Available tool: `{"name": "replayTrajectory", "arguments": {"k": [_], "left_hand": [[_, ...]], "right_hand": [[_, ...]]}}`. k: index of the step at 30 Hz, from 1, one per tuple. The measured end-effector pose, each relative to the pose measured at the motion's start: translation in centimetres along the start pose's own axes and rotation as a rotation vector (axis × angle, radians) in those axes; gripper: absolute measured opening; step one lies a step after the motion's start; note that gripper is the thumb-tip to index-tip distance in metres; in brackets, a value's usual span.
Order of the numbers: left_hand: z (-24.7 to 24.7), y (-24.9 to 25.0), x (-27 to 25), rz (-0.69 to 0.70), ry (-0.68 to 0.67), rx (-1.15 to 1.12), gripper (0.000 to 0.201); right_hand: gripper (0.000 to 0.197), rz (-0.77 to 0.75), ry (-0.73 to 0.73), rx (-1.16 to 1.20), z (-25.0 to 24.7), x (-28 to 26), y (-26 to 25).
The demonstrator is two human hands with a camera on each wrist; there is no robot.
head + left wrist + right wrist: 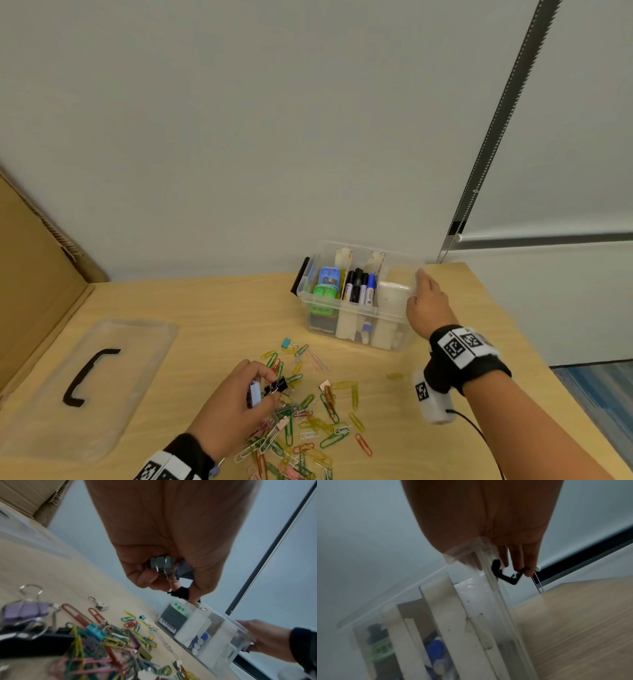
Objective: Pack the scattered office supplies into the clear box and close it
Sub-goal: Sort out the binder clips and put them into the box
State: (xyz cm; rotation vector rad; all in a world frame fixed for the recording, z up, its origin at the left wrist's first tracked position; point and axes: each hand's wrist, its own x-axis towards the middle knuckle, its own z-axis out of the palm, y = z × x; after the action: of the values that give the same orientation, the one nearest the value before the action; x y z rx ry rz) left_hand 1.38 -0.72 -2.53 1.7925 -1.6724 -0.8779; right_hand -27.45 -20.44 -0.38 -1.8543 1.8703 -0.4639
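The clear box [394,337] stands open at the back of the desk, with markers [359,286], green and blue erasers and white dividers inside. My right hand [420,291] grips its right end wall, the fingers [518,562] outside on the black latch [505,576]. Over the heap of coloured paper clips [310,414], my left hand [270,384] pinches a black binder clip [280,384] and holds more binder clips [160,563] in its palm. Loose purple [25,611], teal [95,630] and silver [101,606] binder clips lie in the heap.
The clear lid [137,346] with its black handle [87,377] lies flat at the desk's left. A cardboard sheet [30,274] leans along the left edge. The wall is right behind the box. A blind's bead chain [538,584] hangs at the back right.
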Motion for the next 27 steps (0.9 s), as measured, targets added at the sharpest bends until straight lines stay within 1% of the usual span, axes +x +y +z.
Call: {"name": "replayTrajectory", "arguments": {"k": [4,8,11,15,17,19,22,24,27], "left_hand": [[-0.9,1.5,1.0,0.076,0.061,0.057,0.012],[-1.7,4.7,3.1,0.167,0.129,0.085,0.012],[-1.5,8.1,5.5,0.220,0.120,0.120,0.014],[0.5,13.4,10.2,0.284,0.096,0.281,0.022],[1.9,15.6,13.2,0.323,0.073,0.377,0.024],[3.5,17.4,16.1,0.347,0.036,0.519,0.027],[5.7,18.9,19.1,0.336,-0.045,0.718,0.031],[6.9,19.1,20.3,0.314,-0.130,0.802,0.037],[7.3,18.8,21.4,0.241,-0.284,0.810,0.052]], "right_hand": [[0.065,-0.018,0.037,0.030,0.9,-1.6,0.0],[0.065,-0.069,0.068,0.013,1.6,-3.2,-0.1],[0.065,-0.103,0.081,0.007,2.0,-4.0,-0.1],[0.065,-0.137,0.091,0.007,2.5,-4.5,0.0],[0.065,-0.146,0.110,0.011,2.8,-4.5,0.1],[0.066,-0.154,0.119,0.014,2.9,-4.5,0.1],[0.066,-0.159,0.121,0.014,2.9,-4.5,0.1],[0.067,-0.157,0.121,0.018,2.9,-4.5,0.1],[0.067,-0.151,0.124,0.020,3.0,-4.6,0.2]]}}
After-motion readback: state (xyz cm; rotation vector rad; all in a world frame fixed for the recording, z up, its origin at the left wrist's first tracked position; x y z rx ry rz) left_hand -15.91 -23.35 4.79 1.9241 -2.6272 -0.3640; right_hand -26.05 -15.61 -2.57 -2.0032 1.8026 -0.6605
